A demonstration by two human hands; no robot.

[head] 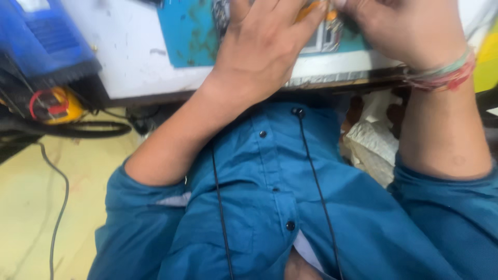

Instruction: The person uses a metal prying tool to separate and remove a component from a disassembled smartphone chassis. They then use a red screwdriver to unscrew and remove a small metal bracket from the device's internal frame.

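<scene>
At the top centre of the frame we press our left hand (264, 46) and right hand (410, 31) close together over a small orange-tipped part (314, 9) on the blue mat (189, 36), seemingly mid-assembly, though we cannot tell either grip.
</scene>
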